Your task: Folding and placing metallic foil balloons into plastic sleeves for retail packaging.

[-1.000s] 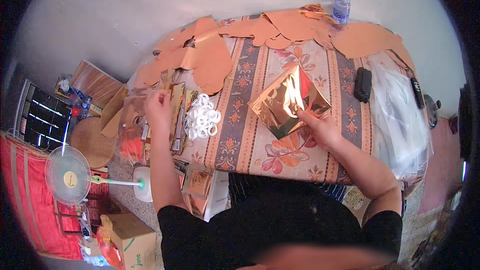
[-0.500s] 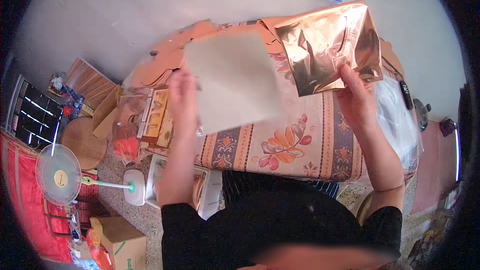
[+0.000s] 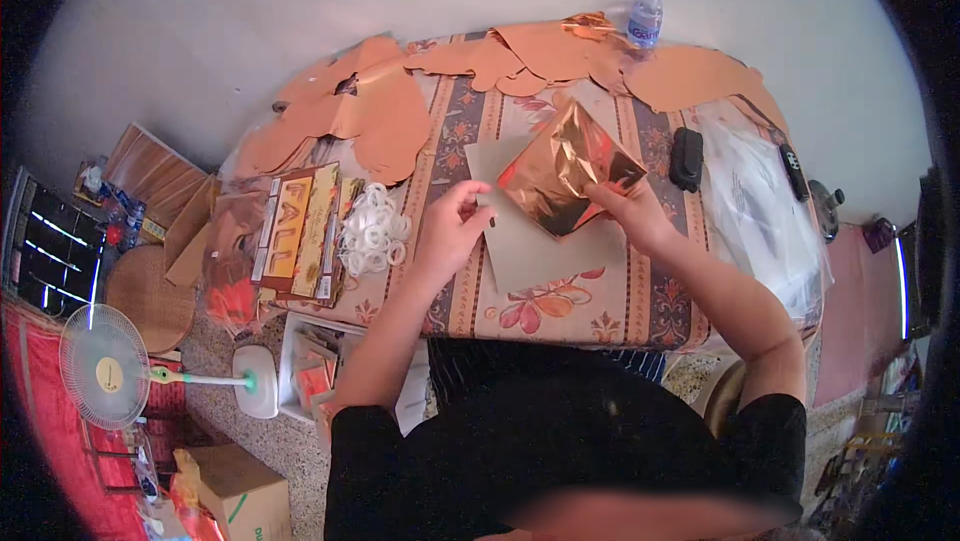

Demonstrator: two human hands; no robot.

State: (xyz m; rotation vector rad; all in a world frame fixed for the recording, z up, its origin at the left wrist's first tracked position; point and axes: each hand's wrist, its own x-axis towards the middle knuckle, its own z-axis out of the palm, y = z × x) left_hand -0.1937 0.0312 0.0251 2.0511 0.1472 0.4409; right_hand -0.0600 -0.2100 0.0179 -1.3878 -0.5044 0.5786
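Note:
My right hand (image 3: 630,213) pinches a shiny copper-coloured foil sheet (image 3: 560,166) by its near right part. The foil is creased and turned cornerwise over a flat grey board (image 3: 545,259), which lies on the table and is partly covered by it. At the board's left edge is my left hand (image 3: 455,226), its fingers curled but thumb and forefinger apart, with nothing visible between them. White rings (image 3: 375,231) lie in a heap left of that hand. Beside them are printed packets in brown and yellow (image 3: 300,236).
Orange-brown cut-out shapes (image 3: 392,126) lie along the table's far side. A water bottle (image 3: 646,16) stands at the back. Right of the foil are a black case (image 3: 686,159) and clear plastic bags (image 3: 755,211). A fan (image 3: 105,366) and an open white box (image 3: 300,346) are at lower left.
The grey board has gone from my left hand down onto the table. My right hand has brought the foil down and left, over the board. More of the table's far side shows.

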